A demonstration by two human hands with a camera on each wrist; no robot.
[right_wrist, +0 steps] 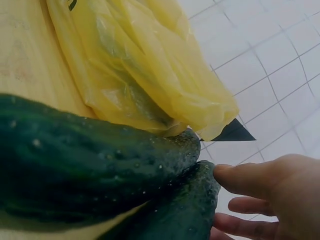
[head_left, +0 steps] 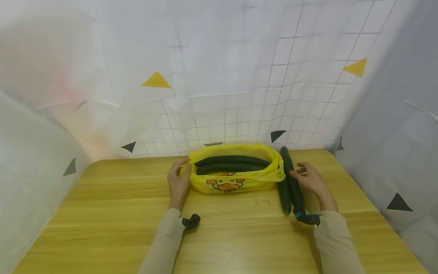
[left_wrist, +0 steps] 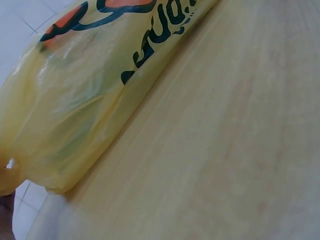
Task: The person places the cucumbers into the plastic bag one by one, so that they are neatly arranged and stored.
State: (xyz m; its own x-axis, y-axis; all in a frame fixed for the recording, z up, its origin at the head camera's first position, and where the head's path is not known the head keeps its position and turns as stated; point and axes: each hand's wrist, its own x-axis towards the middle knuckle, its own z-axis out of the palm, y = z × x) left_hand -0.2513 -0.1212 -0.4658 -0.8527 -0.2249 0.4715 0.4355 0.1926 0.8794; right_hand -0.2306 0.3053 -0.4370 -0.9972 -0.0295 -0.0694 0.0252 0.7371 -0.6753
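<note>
A yellow plastic bag [head_left: 246,185] with a printed cartoon lies on its base with its mouth spread wide. Two dark green cucumbers [head_left: 232,166] lie lengthwise inside it. At the bag's left end my left hand [head_left: 178,184] pinches the rim between thumb and fingers; in the left wrist view only a bit of it shows at the edge. Two more cucumbers lie side by side against the bag's right end, the outer cucumber [head_left: 293,180] longer in view, the inner cucumber [head_left: 284,196] partly covered. My right hand [right_wrist: 280,200] is beside the outer one, thumb at its tip, fingers loosely bent.
The wooden table [head_left: 236,236] stretches in front of the bag and to both sides. Behind it hangs a white sheet [head_left: 219,110] with grid lines and triangles, close to the table's far edge. Black wrist devices [head_left: 191,221] sit at both cuffs.
</note>
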